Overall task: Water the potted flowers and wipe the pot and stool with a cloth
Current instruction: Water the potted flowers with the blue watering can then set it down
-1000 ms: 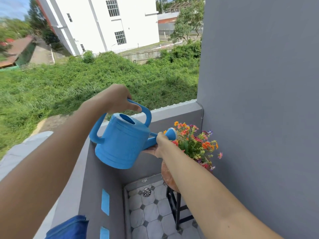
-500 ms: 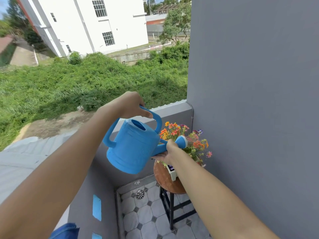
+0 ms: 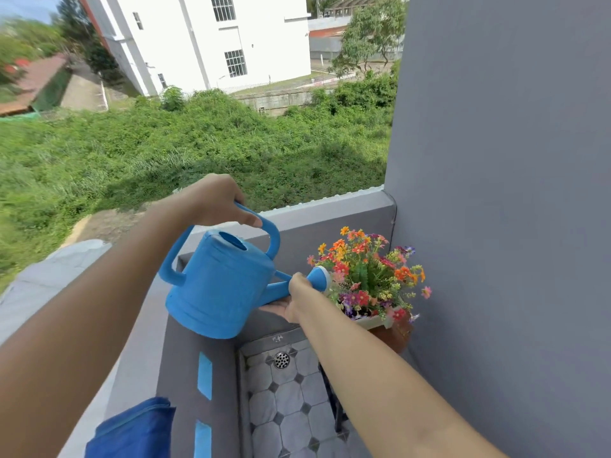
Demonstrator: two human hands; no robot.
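A blue watering can (image 3: 220,285) hangs tilted over the balcony corner. My left hand (image 3: 215,201) grips its top handle. My right hand (image 3: 294,300) holds the spout from below, just behind the rose (image 3: 320,279), which points into the colourful flowers (image 3: 367,276). The flowers stand in a white pot (image 3: 377,322) on a round brown stool (image 3: 395,337) against the grey wall. My right forearm hides most of the stool and its black legs. A blue cloth (image 3: 132,431) lies on the ledge at the lower left.
A grey parapet (image 3: 317,213) closes the balcony ahead and on the left, with a drop to green scrub beyond. A grey wall (image 3: 502,193) fills the right side. The tiled floor (image 3: 287,404) has a round drain (image 3: 281,360) below the can.
The can's rose has stayed at the flowers while the view swung back left and down. Both hands keep the same grip.
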